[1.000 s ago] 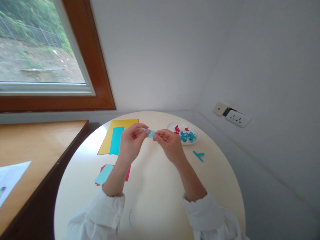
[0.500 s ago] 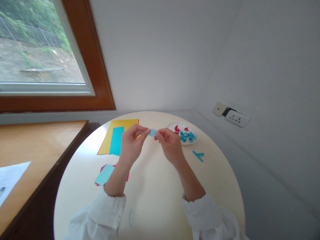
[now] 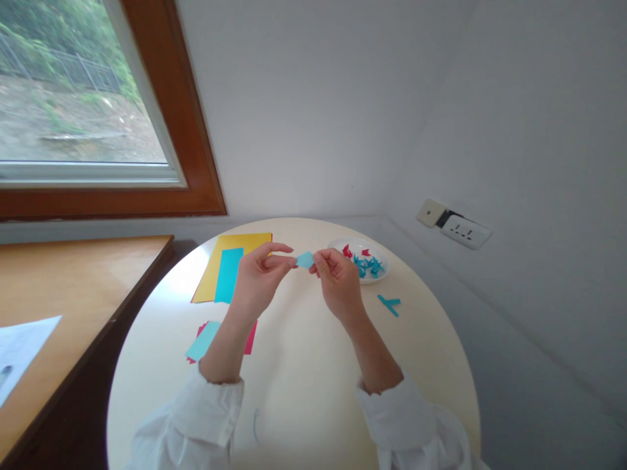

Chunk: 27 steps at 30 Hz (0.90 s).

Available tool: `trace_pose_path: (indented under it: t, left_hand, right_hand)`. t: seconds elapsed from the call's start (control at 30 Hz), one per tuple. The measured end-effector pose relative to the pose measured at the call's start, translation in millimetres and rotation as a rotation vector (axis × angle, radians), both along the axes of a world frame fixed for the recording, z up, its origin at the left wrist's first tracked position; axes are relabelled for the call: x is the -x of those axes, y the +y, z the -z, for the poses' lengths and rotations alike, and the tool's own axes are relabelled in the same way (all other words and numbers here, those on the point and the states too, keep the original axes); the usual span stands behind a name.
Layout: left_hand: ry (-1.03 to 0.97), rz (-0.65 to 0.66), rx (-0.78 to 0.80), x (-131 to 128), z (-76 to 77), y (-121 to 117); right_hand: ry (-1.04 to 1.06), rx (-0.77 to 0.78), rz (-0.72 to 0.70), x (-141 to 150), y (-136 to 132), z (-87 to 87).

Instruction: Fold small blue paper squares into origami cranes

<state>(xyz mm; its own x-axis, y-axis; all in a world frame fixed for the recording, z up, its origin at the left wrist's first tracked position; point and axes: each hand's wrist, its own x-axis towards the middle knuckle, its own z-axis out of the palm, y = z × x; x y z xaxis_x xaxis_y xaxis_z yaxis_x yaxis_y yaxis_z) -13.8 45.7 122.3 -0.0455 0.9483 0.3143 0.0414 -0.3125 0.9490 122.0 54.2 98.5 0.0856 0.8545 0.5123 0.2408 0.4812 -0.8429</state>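
Note:
Above the middle of the round cream table, both my hands pinch one small light-blue paper piece. My left hand holds its left edge between thumb and fingertips, with the index finger stretched out above. My right hand grips the right edge, fingers curled. Just beyond my right hand stands a white dish holding several small folded blue and red paper shapes.
A yellow sheet with a blue strip on it lies at the table's left. A light-blue piece rests on red paper nearer me. A blue paper scrap lies right of my hands. A wooden desk stands to the left, a wall socket to the right.
The small blue piece has been turned and shifted slightly right between my fingers. My left index finger has straightened out above it. Both hands stay at about the same spot.

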Motion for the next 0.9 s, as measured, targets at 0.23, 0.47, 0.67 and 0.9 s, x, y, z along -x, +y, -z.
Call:
trace_pose_path:
  t: [0.23,0.47,0.67,0.9]
  left_hand:
    - [-0.021,0.016,0.008,-0.8,1.5,1.6]
    - [0.08,0.19,0.101,3.3,4.0,1.5]
    - [0.108,0.245,0.066,2.4,4.6,2.7]
    - [0.045,0.168,0.05,0.4,6.9,4.5]
  right_hand:
    - [0.001,0.017,-0.048,-1.1,1.8,-0.2]
    - [-0.137,-0.01,-0.119,-8.1,1.7,3.8]
    - [-0.122,0.034,-0.167,-7.7,1.8,5.0]
    - [-0.129,0.059,-0.194,-4.9,1.1,3.9]
